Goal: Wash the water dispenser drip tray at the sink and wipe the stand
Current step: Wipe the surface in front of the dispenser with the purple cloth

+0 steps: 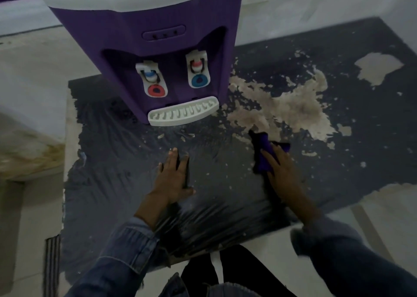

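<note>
A purple water dispenser (162, 48) with a white top stands at the back of the stand (225, 184), whose dark covering is wrinkled and peeled in pale patches. Its white slotted drip tray (182, 114) sits in place at the dispenser's foot. My left hand (173, 179) lies flat on the dark surface, fingers straight, in front of the tray. My right hand (282, 166) presses a purple cloth (262, 154) onto the stand to the right of the dispenser, fingers spread over it. The right arm is blurred.
A large pale worn patch (288, 107) spreads across the stand right of the dispenser, with a smaller one (376, 69) further back. Pale tiled floor (29, 217) lies to the left and front. A white wall (316, 3) runs behind.
</note>
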